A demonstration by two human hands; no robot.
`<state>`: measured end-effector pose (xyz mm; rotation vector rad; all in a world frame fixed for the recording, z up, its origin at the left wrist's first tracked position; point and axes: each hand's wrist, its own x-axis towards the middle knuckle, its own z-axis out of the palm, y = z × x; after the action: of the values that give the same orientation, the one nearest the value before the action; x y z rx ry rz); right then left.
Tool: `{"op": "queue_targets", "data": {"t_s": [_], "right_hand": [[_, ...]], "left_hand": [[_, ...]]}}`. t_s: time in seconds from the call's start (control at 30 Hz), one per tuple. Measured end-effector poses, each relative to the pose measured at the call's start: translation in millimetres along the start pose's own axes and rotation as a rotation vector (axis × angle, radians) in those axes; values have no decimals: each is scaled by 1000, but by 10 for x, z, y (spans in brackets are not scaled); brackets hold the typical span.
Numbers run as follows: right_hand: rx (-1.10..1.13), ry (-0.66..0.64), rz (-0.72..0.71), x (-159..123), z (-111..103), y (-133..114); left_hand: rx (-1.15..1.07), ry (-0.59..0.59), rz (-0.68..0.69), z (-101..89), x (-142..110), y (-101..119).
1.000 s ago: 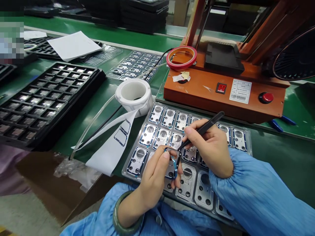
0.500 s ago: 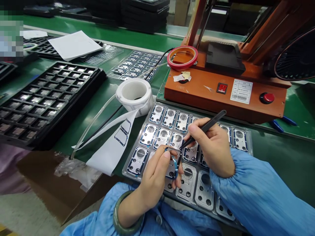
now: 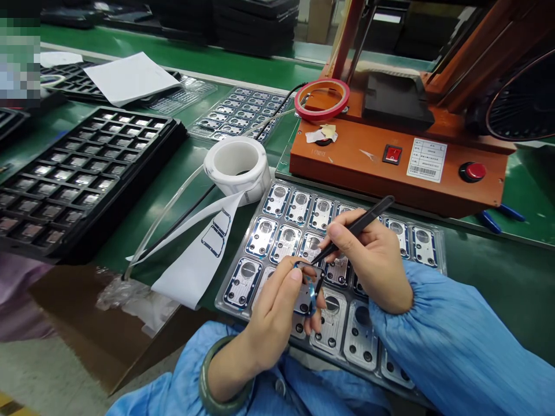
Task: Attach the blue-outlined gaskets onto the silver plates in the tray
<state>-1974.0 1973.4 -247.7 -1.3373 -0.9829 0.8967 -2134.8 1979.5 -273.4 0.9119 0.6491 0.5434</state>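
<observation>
Item: small metal plate (image 3: 306, 289) with blue edging, held tilted above the near part of the clear parts tray (image 3: 436, 242). Left hand (image 3: 277, 315) closed on it, thumb on its upper edge and fingers behind. Right hand (image 3: 373, 260) closed in a pen grip round the black tweezers (image 3: 353, 229); the tips meet the plate's far upper corner. Whether the tips pinch anything cannot be told.

Change over the last second: slight. The plate has tipped a little flatter and the tweezer tips have stayed at the same corner, so the fine work on that corner looks ongoing, not finished.

Tray contents: rows of like plates, some with blue film, some bare metal.

Left of tray: white label roll (image 3: 237, 167) with its liner strip trailing near and left; further left, black compartment tray (image 3: 173, 136).

Far side: orange bench machine (image 3: 359, 167) carrying a red tape ring (image 3: 322, 99), a red rocker switch (image 3: 392, 154) and a red push button (image 3: 473, 171).
</observation>
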Motion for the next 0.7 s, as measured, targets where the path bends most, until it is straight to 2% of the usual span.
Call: {"op": "queue_targets", "data": {"t_s": [0.23,0.4,0.53,0.7], "right_hand": [[164,150,9,56,-38,43],[159,149,-64,52,-33,50],[103,63,-138,8,-19,63],[-130,-184,-161,-48,-64,8]], "left_hand": [[-18,-16,50,-13,-15,-1],[-23,22,44,7,3,-8],[-30,91,61,23,16,-19],[-39,148,74,30,13,-42]]}}
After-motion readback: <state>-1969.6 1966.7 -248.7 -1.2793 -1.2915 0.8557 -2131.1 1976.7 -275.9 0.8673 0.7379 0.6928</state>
